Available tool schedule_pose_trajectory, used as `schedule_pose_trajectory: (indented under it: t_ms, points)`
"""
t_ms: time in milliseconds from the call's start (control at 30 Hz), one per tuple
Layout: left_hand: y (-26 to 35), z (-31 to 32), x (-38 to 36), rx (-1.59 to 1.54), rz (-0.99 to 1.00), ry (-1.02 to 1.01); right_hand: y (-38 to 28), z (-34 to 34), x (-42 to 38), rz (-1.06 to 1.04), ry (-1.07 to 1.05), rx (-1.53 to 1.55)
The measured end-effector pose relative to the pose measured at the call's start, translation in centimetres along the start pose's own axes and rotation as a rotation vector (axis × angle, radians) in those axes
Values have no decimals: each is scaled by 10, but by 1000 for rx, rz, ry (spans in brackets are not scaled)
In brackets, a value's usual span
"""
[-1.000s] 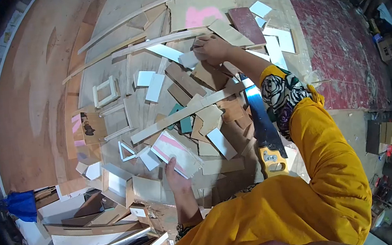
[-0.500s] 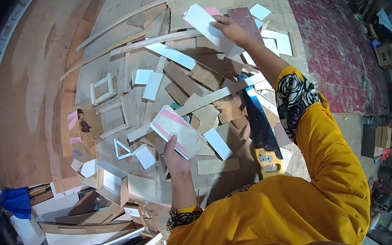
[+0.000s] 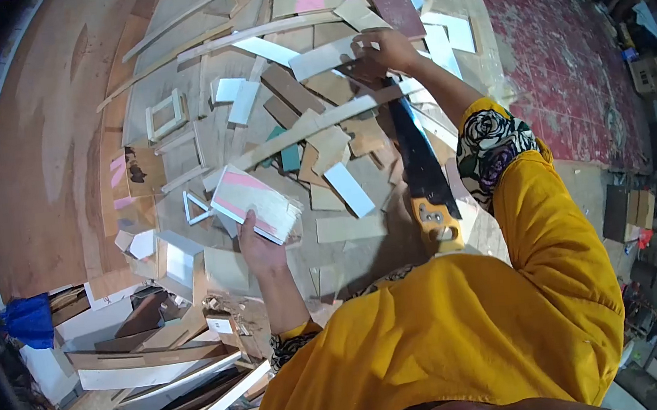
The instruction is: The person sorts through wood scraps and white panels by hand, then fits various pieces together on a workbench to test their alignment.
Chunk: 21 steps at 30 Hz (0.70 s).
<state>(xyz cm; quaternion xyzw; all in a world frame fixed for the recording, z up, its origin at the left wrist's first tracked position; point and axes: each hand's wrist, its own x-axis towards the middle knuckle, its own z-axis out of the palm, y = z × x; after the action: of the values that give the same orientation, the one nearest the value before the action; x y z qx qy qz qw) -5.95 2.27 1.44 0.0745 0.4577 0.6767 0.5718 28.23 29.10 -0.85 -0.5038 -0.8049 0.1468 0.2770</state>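
My left hand (image 3: 260, 242) is closed on the near edge of a small stack of rectangular wood boards (image 3: 254, 202), the top one pale with pink stripes. At the upper middle, my right hand (image 3: 388, 50) grips the right end of a white board (image 3: 321, 60), its fingertips partly hidden. Just below that hand lies a handsaw (image 3: 416, 144) with a dark blade and a yellow handle pointing toward me. A long pale wooden strip (image 3: 328, 121) runs across the scraps beside the blade.
Scattered board offcuts cover the work surface, including a dark red board (image 3: 396, 7) and a white piece (image 3: 349, 189). A small wooden frame (image 3: 167, 115) lies at left. Long scraps (image 3: 146, 374) are heaped at lower left. A worn red surface (image 3: 547, 78) borders the right.
My right hand has come down slightly with the white board, which has turned from steep to nearly level. My left hand has shifted left and up with the stack. The whole view has tilted a little.
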Motion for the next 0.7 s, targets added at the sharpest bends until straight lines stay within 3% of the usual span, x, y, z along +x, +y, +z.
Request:
schedule_pose_trajectory:
  t_ms: [33,67,133,167,200,267,333,367,500,633,700]
  points:
    - [2,-3,-7,-7,24,-30,4,4,-8,-89,135,-19]
    - [4,-5,-14,-15,48,-61,2,3,-22,-79,133,-21]
    - [5,-7,-27,-12,43,-49,-21,-5,-52,162,-76,110]
    - [5,-9,-34,-11,46,-31,-35,-11,-71,160,-212,68]
    - [4,-12,-39,-12,44,-31,-25,10,-90,-1,-237,78]
    - [2,-18,-49,21,42,-29,-63,15,-122,22,-328,-3]
    - [1,-22,-56,-7,27,-28,-89,33,-143,-64,-149,-287]
    - [1,-25,-60,-30,12,-32,-90,38,-140,-13,-252,-328]
    - [11,-29,-80,-29,71,12,-74,39,-113,179,-204,-272]
    - [18,-56,-100,-86,106,41,-71,22,-110,121,-75,-224]
    - [20,-71,-113,-97,128,65,-77,16,-122,218,-41,-141]
